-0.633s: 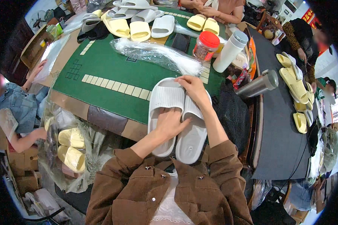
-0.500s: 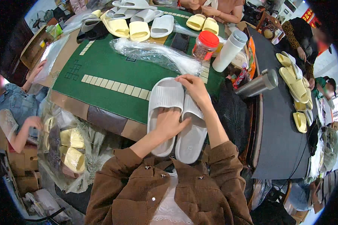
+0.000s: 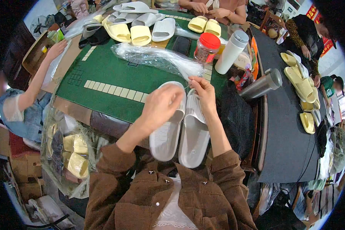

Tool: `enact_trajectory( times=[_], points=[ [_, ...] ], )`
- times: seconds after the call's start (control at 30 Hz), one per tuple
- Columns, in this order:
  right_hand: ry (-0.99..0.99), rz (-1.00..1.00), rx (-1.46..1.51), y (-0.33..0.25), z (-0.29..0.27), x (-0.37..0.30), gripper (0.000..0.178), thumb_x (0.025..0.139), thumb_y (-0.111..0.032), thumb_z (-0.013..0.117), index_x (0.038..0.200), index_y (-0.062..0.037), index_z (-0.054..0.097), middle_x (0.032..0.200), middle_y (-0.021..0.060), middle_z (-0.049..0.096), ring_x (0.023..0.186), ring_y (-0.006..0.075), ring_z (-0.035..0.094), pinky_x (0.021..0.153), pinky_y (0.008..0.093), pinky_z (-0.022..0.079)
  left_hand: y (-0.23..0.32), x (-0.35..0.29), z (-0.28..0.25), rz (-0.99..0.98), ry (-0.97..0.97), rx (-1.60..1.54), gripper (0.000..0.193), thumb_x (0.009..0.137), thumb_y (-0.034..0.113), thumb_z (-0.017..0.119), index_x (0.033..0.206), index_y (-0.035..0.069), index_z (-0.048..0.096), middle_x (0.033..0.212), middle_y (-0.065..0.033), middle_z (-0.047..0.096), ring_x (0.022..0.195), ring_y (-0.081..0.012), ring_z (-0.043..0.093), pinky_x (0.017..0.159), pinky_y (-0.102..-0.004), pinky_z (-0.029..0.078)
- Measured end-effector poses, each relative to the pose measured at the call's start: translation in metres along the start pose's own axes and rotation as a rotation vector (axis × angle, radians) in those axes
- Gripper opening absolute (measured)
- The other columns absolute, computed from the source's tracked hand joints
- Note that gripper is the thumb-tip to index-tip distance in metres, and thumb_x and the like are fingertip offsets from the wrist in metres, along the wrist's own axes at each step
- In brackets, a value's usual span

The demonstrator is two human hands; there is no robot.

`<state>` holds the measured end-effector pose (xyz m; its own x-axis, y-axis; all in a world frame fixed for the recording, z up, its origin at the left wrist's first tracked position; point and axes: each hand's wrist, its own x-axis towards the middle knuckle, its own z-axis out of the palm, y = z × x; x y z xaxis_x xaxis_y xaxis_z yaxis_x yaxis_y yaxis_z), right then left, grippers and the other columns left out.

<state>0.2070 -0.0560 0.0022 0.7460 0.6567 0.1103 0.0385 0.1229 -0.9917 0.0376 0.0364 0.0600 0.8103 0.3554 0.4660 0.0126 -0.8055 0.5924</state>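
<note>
While the left hand [image 3: 161,104] is held half-curled over the left light grey ribbed rubber slipper [image 3: 164,143], its fingers are blurred, and whether the strap is touched cannot be told. At the toe of the matching right light grey ribbed rubber slipper [image 3: 194,147], the thumb and forefinger of the right hand [image 3: 205,94] are brought together; whether something thin is pinched there cannot be made out. Both slippers are set side by side before the chest, toes pointing away and overlapping the near edge of a green rectangular mat [image 3: 103,69]. Much of the left strap is covered by the left hand, and part of the right strap by the right.

Farther off, a bundle of thin white strands in clear plastic [image 3: 153,56] is laid across the mat, its right end near the right fingertips. Right of it are placed a clear red-lidded jar [image 3: 206,46] and a white cylindrical bottle [image 3: 231,53]. Pale yellow and grey rubber slippers [image 3: 141,35] are gathered at the far side. At the near left, pale yellow rubber slippers [image 3: 78,165] are partly veiled by a crumpled clear plastic bag [image 3: 53,168]. Across the mat, a co-worker [image 3: 235,13] is cut off by the upper edge.
</note>
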Motion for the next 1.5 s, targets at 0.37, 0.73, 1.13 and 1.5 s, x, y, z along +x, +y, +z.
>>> enact_trajectory(
  times=[0.37, 0.73, 1.13, 1.5],
  points=[
    [0.048, -0.104, 0.056, 0.01, 0.001, 0.0, 0.015, 0.092, -0.006, 0.061, 0.106, -0.0019, 0.067, 0.089, 0.001, 0.067, 0.08, 0.0085, 0.06, 0.072, 0.0229, 0.046, -0.056, 0.052, 0.063, -0.211, -0.164, -0.449, 0.017, 0.093, 0.011, 0.06, 0.104, -0.002, 0.062, 0.087, -0.0097, 0.069, 0.077, -0.0133, 0.065, 0.069, -0.0293, 0.051],
    [0.055, -0.141, 0.05, 0.007, 0.003, -0.005, 0.018, 0.093, -0.005, 0.059, 0.109, -0.0001, 0.068, 0.096, 0.0022, 0.068, 0.086, 0.0094, 0.06, 0.08, 0.0239, 0.047, -0.052, 0.039, 0.067, -0.18, 0.016, -0.416, 0.013, 0.092, 0.011, 0.061, 0.097, -0.001, 0.064, 0.08, -0.0055, 0.066, 0.07, -0.0094, 0.058, 0.064, -0.027, 0.047],
    [0.081, -0.11, -0.044, 0.012, 0.004, -0.003, 0.015, 0.09, -0.002, 0.062, 0.104, 0.0013, 0.067, 0.09, 0.0035, 0.068, 0.08, 0.0101, 0.062, 0.074, 0.0239, 0.049, -0.053, 0.04, 0.068, -0.225, 0.114, -0.459, 0.014, 0.092, 0.012, 0.063, 0.097, 0.0, 0.065, 0.076, -0.0023, 0.064, 0.069, -0.0079, 0.055, 0.062, -0.0257, 0.046],
    [0.06, -0.085, -0.021, 0.014, 0.007, -0.001, 0.015, 0.09, -0.003, 0.063, 0.103, 0.0023, 0.068, 0.092, 0.006, 0.07, 0.083, 0.0117, 0.065, 0.076, 0.0249, 0.051, -0.05, 0.039, 0.065, -0.218, 0.08, -0.442, 0.013, 0.09, 0.012, 0.064, 0.096, 0.0, 0.064, 0.07, -0.0043, 0.062, 0.061, -0.0091, 0.052, 0.056, -0.0262, 0.042]
  ],
)
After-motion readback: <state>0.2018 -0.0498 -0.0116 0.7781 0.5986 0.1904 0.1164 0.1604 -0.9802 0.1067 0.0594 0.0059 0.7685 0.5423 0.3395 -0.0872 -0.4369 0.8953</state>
